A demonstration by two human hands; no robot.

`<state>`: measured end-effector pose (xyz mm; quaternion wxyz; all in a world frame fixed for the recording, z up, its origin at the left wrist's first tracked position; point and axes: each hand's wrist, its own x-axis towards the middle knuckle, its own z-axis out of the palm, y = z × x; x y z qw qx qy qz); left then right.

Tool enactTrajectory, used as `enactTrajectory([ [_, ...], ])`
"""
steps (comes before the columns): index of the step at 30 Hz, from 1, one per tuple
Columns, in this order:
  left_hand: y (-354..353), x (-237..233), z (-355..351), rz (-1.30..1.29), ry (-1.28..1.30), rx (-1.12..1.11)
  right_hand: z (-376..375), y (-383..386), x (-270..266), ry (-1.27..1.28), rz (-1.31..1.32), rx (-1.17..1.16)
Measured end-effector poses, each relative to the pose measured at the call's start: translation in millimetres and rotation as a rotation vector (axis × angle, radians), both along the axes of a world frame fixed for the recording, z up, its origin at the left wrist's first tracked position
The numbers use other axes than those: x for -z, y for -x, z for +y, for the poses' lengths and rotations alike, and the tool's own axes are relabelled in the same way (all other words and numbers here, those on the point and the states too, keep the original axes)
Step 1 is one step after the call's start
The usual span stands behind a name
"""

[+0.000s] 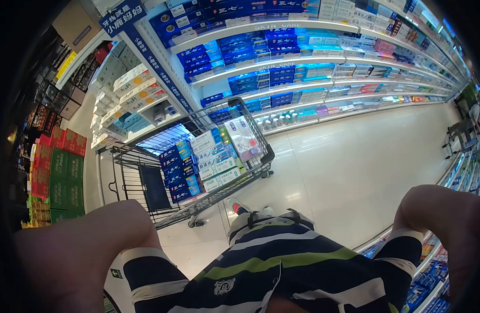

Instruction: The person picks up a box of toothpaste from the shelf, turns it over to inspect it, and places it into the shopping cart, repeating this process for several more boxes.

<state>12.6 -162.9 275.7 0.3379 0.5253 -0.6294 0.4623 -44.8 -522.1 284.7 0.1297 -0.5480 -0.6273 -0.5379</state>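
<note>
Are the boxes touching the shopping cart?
Touching. The head view shows the stacked boxes sitting inside the shopping cart, packed right against its wire side with no gap between them.

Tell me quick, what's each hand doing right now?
Left hand: not in view; only left arm shows.
Right hand: not in view; only right arm shows.

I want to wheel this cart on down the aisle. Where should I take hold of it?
Probably by the pale handle bar at the shopping cart's left end in the picture, beside the dark seat panel. Come from behind that end and close over the bar from above; the boxes fill the other end.
</note>
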Motion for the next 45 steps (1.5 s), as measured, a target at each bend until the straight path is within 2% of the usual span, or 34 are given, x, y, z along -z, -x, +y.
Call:
enactTrajectory([
  [11, -8.1, -0.4, -0.6, 0.005, 0.016, 0.027, 2.5, 8.7, -4.2, 0.017, 0.019, 0.059],
  [45, -0.6, -1.4, -13.8, 0.030, 0.027, 0.014, 6.1, -16.6, 3.6, -0.058, 0.009, -0.056],
])
